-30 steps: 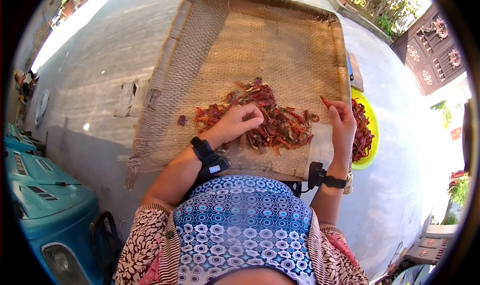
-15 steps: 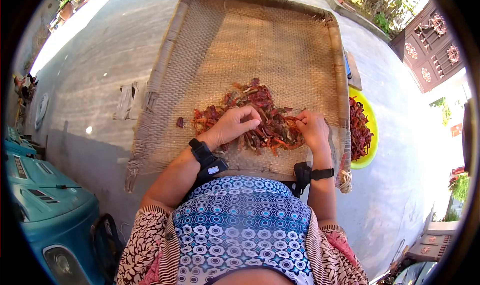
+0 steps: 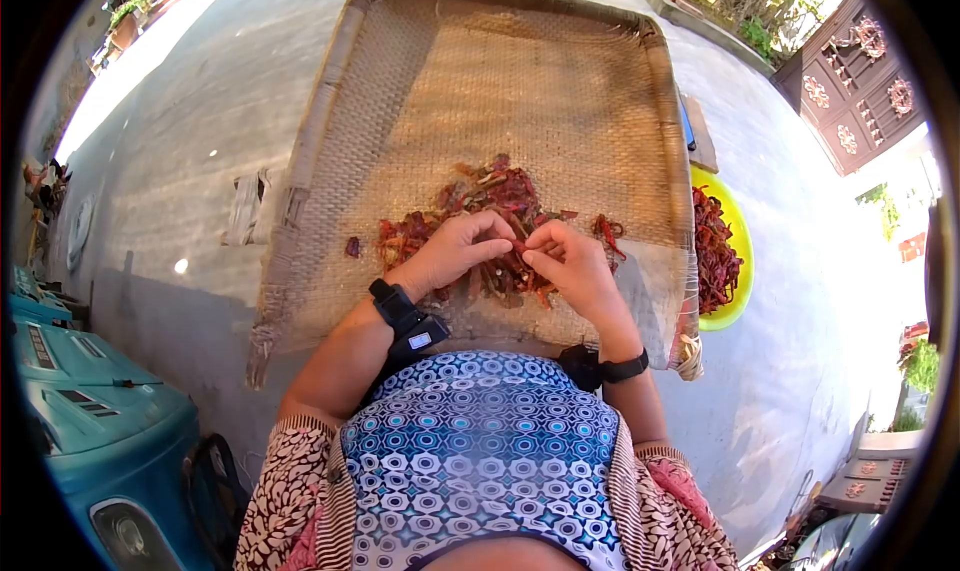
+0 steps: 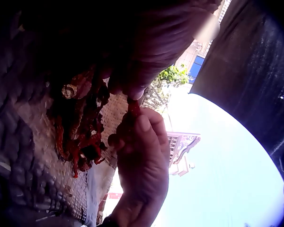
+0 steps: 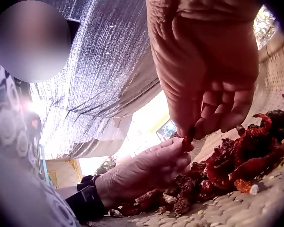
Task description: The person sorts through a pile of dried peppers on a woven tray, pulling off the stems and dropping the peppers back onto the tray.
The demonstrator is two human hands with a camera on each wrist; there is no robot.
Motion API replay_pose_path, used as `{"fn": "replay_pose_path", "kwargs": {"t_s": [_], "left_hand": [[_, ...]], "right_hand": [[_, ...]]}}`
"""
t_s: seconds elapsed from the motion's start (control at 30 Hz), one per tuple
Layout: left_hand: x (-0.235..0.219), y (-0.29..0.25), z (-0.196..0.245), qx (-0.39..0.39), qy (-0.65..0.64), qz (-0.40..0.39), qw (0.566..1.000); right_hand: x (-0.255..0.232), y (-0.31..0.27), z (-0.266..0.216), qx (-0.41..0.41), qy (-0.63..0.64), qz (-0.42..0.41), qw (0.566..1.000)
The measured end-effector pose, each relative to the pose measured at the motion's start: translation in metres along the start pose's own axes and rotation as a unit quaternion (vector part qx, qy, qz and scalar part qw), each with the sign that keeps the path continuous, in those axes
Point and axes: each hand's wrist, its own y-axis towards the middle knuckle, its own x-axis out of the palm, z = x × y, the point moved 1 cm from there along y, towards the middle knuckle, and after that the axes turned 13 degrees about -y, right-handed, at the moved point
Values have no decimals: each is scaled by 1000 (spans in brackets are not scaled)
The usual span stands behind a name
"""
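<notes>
Between my two hands, over the near part of a woven tray (image 3: 520,91), is a small dried red chili pepper (image 5: 187,142). My left hand (image 3: 455,251) pinches one end with thumb and forefinger, and my right hand (image 3: 575,266) pinches the other. In the left wrist view the same chili (image 4: 132,109) spans the meeting fingertips. Directly below and beyond the hands lies a heap of dried chilies (image 3: 505,191), dark red with orange and pale bits. The hands cover part of this heap in the head view.
A yellow-green basin (image 3: 743,276) full of dried red chilies stands beyond the tray's right edge. Some chilies (image 3: 606,233) lie just right of the heap, and one dark piece (image 3: 352,247) lies apart on the left. A teal vehicle (image 3: 110,411) is at the lower left.
My right hand has come from the tray's right side, carrying a red chili leftward, and now meets my left hand. The left hand has stayed nearly in place over the heap.
</notes>
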Motion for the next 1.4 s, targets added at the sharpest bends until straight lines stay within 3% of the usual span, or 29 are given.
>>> {"fn": "replay_pose_path", "kwargs": {"t_s": [0.1,0.2,0.3,0.33,0.4,0.43,0.5,0.57,0.6,0.67,0.77,0.87,1.07,1.17,1.4], "left_hand": [[2,1,0,-7,-28,-15,999],[1,2,0,8,10,3,1000],[1,1,0,24,14,6,1000],[0,1,0,26,23,6,999],[0,2,-2,30,41,7,999],[0,2,-4,31,43,7,999],[-1,3,-5,32,48,7,998],[1,2,-1,27,42,5,999],[2,1,0,23,40,4,999],[1,1,-3,13,34,6,999],[-1,2,-1,11,45,6,999],[-1,1,-2,-19,28,9,999],[2,0,3,15,23,7,1000],[3,-1,4,17,13,9,1000],[-2,0,0,26,25,3,999]], "right_hand": [[-4,-2,8,18,68,-21,997],[-25,-4,33,-2,93,56,994],[-73,-10,56,49,128,191,972],[-88,-12,59,66,140,246,957],[-104,-21,60,46,377,377,845],[-111,-23,68,92,388,382,834],[-108,-19,88,125,213,335,909],[-94,-12,94,145,40,251,956],[-83,-10,92,140,-98,220,961],[-64,-8,90,123,-363,145,912],[-52,-6,88,143,-381,191,893],[-53,-4,92,166,-362,150,905],[-40,-10,49,82,-236,183,951],[-27,-12,18,-8,-256,130,958],[-3,-3,4,-84,-85,26,992]]}}
